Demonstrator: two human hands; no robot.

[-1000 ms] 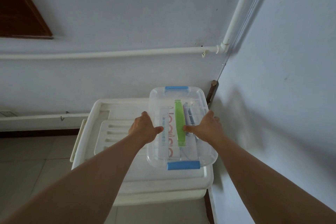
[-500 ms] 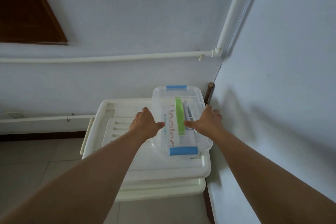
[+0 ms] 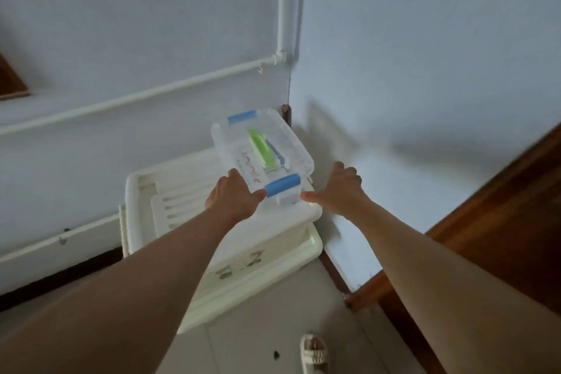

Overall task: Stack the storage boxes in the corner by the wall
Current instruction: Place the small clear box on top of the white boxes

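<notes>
Placement step, judged near its end: clear lidded box [image 3: 262, 150] set on the far right of the large white box [image 3: 212, 222], close against the corner where two pale walls [image 3: 409, 55] meet. Left hand [image 3: 232, 199] at the near left edge, thumb touching beside the near blue latch [image 3: 283, 185], fingers curled loosely along the rim. Right hand [image 3: 338, 190] just off the near right corner, fingers spread wide, holding nothing. Next move, as a judgement: let go on the left and check squareness against the walls. Small box: transparent, glossy plastic, rounded rectangle, green handle [image 3: 259, 147] along the lid, second blue latch at the far end. Lower box: opaque, cream, ribbed lid with a raised rim. White pipe [image 3: 287, 3] running down the corner.
</notes>
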